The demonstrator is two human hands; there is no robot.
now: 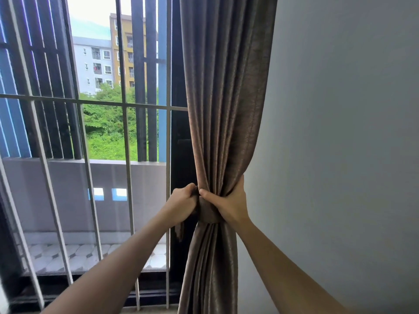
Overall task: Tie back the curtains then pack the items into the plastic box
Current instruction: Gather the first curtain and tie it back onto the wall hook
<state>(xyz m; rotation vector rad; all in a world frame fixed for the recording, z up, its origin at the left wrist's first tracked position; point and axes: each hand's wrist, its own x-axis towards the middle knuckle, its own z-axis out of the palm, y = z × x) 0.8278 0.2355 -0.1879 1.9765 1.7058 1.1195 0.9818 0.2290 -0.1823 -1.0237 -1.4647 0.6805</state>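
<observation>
A brown curtain [224, 98] hangs at the right side of the window, gathered into a tight bunch at waist height. A tieback band [207, 214] of the same brown cloth wraps round the bunch. My left hand [182, 203] grips the band's end at the left of the bunch, and a short tail of cloth hangs below this hand. My right hand [226, 201] holds the gathered curtain from the right, thumb across the front just above the band. The plastic box and the items are not in view.
A white metal window grille [90, 103] and a dark window frame [179, 155] stand left of the curtain, with a balcony wall and tiled floor outside. A plain grey wall [340, 132] fills the right side.
</observation>
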